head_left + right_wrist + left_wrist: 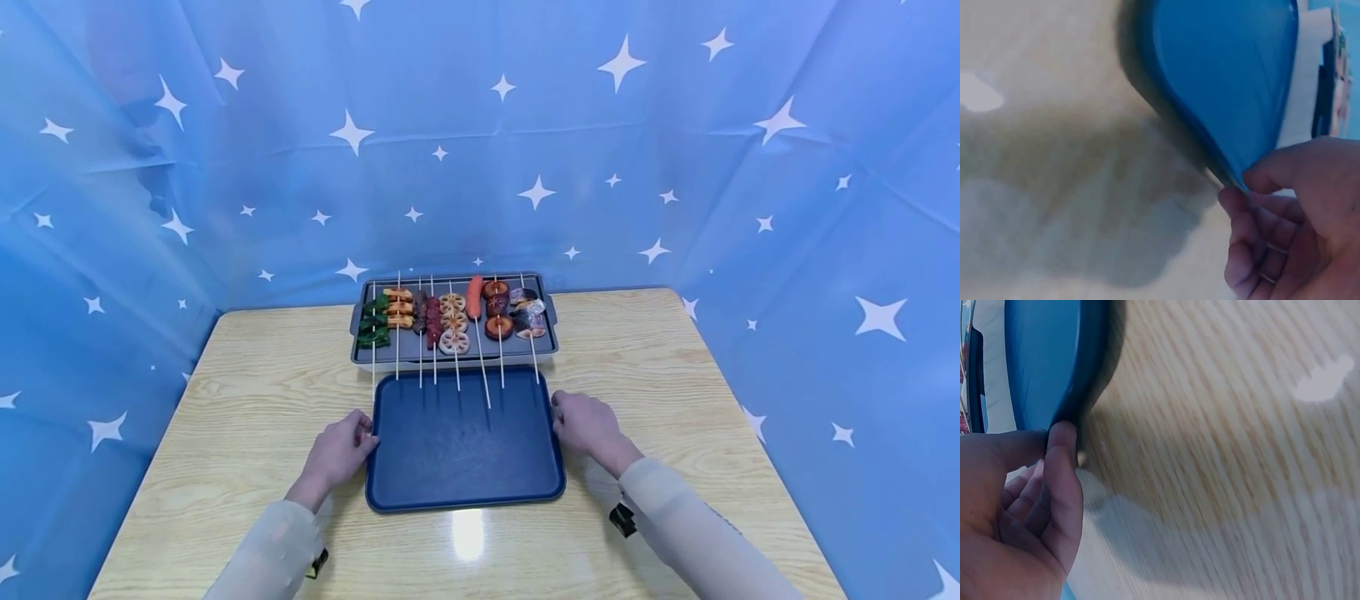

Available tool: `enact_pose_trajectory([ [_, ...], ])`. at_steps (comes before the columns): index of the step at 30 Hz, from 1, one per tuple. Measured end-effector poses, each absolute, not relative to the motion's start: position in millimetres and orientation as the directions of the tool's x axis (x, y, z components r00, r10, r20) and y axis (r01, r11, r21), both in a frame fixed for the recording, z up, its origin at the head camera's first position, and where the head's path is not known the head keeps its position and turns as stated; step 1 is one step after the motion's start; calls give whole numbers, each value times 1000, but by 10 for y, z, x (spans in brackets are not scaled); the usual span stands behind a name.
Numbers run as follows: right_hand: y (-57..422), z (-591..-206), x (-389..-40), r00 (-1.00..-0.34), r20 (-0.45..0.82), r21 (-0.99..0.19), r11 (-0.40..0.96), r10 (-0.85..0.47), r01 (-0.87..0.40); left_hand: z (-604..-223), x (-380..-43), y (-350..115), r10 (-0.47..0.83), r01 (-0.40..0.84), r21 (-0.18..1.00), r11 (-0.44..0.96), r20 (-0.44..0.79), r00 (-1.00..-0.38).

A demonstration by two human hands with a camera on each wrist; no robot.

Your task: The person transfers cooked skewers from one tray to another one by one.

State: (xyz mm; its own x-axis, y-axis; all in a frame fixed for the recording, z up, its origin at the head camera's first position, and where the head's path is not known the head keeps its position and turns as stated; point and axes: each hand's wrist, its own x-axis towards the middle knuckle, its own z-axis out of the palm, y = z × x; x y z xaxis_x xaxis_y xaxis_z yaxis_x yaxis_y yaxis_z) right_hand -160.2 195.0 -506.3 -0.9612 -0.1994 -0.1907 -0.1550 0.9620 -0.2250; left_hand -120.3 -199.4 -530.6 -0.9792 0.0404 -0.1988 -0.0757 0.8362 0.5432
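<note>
A dark blue rectangular tray [465,458] lies in front of the grill in the head view. My left hand [342,448] pinches its left rim between thumb and fingers, as the left wrist view also shows on the tray [1044,356]. On the opposite side my right hand [588,425] grips the right rim, thumb on top and curled fingers below in the right wrist view, where the tray [1222,69] fills the upper part. No food rests on the tray; several skewer sticks reach over its far edge.
Behind the tray stands a grey grill [551,343] bearing several skewers: green leaves [373,323], lotus slices [453,342], a sausage [474,297], mushroom caps [498,327] and fish pieces [529,317]. Wood-grain table [247,400] surrounds them; a blue star-patterned curtain [450,192] hangs behind.
</note>
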Motion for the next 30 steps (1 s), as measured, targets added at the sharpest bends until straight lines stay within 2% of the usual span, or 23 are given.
enact_pose_trajectory([
  [9,1947,-4781,-1865,-980,-116,-406,908,-159,-99,-5261,-1152,-2042,3,-130,578,806,-223,-975],
  [22,1839,-4863,-2089,-980,-130,-621,783,-152,-39,-5287,-1125,-1998,18,-122,611,782,-217,-976],
  [30,1804,-4869,-2132,-980,-142,-706,708,-139,2,-5289,-1126,-1981,-2,-133,576,807,-223,-975],
])
